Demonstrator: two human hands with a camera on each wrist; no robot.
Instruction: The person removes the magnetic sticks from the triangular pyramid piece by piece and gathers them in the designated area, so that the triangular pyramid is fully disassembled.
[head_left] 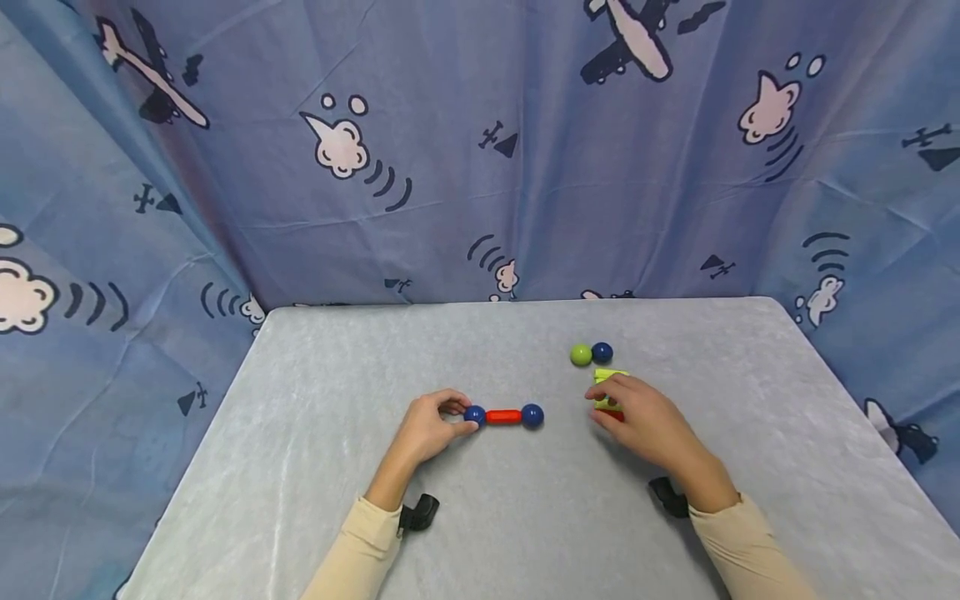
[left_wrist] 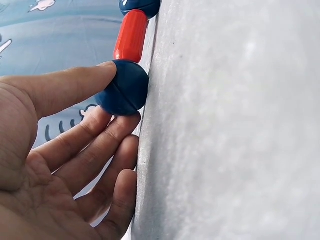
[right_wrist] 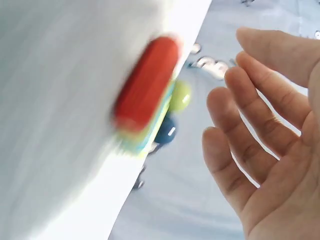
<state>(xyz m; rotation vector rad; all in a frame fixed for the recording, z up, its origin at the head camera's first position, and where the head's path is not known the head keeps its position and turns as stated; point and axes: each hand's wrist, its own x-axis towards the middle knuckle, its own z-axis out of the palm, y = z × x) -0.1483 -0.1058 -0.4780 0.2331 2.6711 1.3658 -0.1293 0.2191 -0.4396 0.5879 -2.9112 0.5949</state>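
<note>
Left of the table's middle, a red rod (head_left: 503, 417) lies between two blue balls and joins them in a dumbbell shape. My left hand (head_left: 431, 429) pinches the near-left blue ball (left_wrist: 123, 89) between thumb and fingertips; the other blue ball (head_left: 532, 416) is at the right end. To the right, my right hand (head_left: 648, 421) is above a group of rods, its fingers loosely bent and holding nothing. Yellow-green rods (head_left: 611, 374) show past its fingers, partly hidden. In the right wrist view a red rod (right_wrist: 148, 82) lies nearest, blurred, apart from the fingers.
A green ball (head_left: 581, 355) and a dark blue ball (head_left: 602, 352) sit side by side behind the rods. The grey-white table (head_left: 360, 350) ends at a patterned blue curtain (head_left: 450, 167), which hangs behind and along the sides.
</note>
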